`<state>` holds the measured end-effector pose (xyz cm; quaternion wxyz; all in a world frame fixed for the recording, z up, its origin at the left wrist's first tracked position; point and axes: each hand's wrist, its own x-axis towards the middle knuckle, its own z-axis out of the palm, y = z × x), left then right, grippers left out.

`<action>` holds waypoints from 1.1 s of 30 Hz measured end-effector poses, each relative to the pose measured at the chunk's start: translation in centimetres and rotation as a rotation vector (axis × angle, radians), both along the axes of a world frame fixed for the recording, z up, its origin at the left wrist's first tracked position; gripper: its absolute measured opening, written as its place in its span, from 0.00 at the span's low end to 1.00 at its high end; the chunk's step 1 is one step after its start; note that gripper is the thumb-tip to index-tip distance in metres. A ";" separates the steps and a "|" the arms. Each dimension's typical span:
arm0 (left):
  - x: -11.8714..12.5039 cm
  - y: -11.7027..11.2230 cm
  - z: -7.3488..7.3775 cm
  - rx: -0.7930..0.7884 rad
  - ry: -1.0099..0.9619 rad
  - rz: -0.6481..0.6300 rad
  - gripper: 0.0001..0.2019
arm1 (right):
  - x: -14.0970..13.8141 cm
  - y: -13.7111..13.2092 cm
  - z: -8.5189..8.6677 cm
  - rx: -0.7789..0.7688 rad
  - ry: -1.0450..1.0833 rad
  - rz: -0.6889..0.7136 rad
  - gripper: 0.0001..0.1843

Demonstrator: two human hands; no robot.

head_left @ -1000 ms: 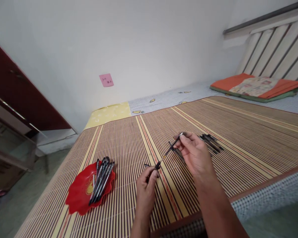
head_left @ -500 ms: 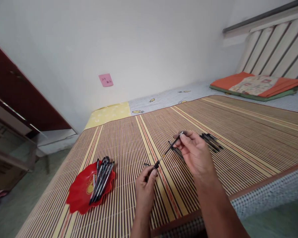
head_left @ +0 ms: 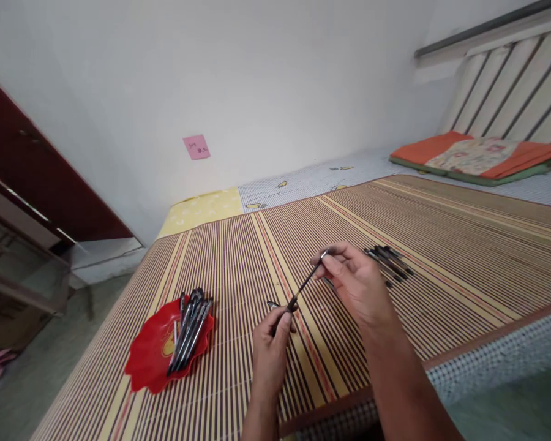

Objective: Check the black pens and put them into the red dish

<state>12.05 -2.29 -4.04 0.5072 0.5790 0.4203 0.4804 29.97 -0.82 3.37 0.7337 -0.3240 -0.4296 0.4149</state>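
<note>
My left hand is closed on the short black lower piece of a pen. My right hand pinches the shiny upper end of a slim dark pen refill, which slants down to that black piece. A yellowish bit shows just above the left fingertips. Beside the left fingers, a small dark pen part lies on the striped mat. Several black pens lie behind my right hand, partly hidden by it. At the left, a red scalloped plate holds a bundle of black and clear pens.
A striped bamboo mat covers the bed, with a brown-bound front edge. Folded orange and floral cloth lies at the back right by a radiator. A pink note is stuck to the wall.
My right hand has come slightly down and left, closer to my left hand. Less of the refill shows between them. More of the loose pens at the right is visible.
</note>
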 end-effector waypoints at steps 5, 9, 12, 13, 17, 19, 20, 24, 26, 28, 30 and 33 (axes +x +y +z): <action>0.3 -0.2 -0.1 -0.134 -0.182 -0.083 0.14 | -0.7 0.8 -1.2 -0.145 -0.104 0.152 0.09; 0.1 -0.1 -0.3 -0.282 -0.388 -0.159 0.14 | -1.5 1.6 -2.8 -0.206 -0.090 0.329 0.09; -0.2 0.0 -0.3 -0.341 -0.500 -0.163 0.13 | -2.0 1.9 -3.7 -0.223 -0.106 0.402 0.08; -0.3 0.0 -0.3 -0.344 -0.531 -0.161 0.12 | -2.2 1.9 -3.9 -0.233 -0.110 0.418 0.08; -0.3 0.0 -0.2 -0.330 -0.617 -0.195 0.13 | -2.5 1.9 -4.2 -0.247 -0.128 0.448 0.09; -0.3 0.0 -0.1 -0.333 -0.634 -0.191 0.13 | -2.5 1.9 -4.3 -0.239 -0.157 0.441 0.08; -0.2 -0.1 -0.1 -0.337 -0.636 -0.173 0.13 | -2.5 2.0 -4.2 -0.237 -0.171 0.435 0.07; -0.1 -0.2 0.1 -0.362 -0.620 -0.062 0.14 | -2.5 2.2 -4.1 -0.241 -0.213 0.409 0.06; -0.1 -0.2 0.2 -0.369 -0.620 -0.030 0.14 | -2.6 2.3 -4.1 -0.246 -0.194 0.406 0.08; -0.1 -0.2 0.2 -0.369 -0.625 -0.019 0.13 | -2.7 2.3 -4.2 -0.259 -0.138 0.426 0.10; -0.1 -0.1 0.2 -0.369 -0.630 -0.021 0.13 | -2.7 2.3 -4.4 -0.273 -0.091 0.455 0.13; 0.0 -0.1 0.2 -0.375 -0.643 -0.034 0.13 | -2.7 2.3 -4.5 -0.266 -0.107 0.443 0.14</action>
